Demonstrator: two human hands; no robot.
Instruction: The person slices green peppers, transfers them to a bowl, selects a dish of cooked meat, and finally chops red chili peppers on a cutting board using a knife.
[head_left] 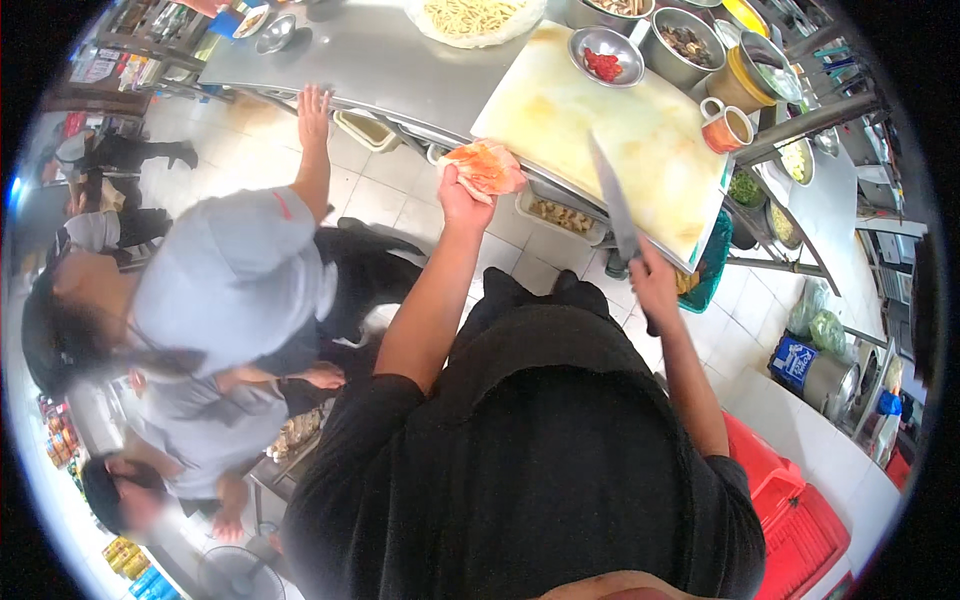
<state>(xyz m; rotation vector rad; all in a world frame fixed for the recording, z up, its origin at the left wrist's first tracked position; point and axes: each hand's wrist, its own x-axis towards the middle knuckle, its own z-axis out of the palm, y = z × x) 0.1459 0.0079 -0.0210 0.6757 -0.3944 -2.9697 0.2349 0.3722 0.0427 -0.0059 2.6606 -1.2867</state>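
Note:
My left hand point(462, 197) holds an orange-red cloth point(487, 165) at the near corner of a pale yellow cutting board point(610, 140). My right hand point(652, 280) grips the dark handle of a long kitchen knife point(612, 200), whose blade lies angled up over the board's near edge. The board rests on a steel counter point(370, 55). At its far end stands a small metal bowl of red pieces point(605, 60).
A person in a grey shirt point(235, 275) bends at my left, one hand point(313, 105) on the counter edge. An orange mug point(725, 127), steel pots point(685, 45) and a dish of noodles point(475, 20) crowd the counter. A red crate point(795, 510) stands at right.

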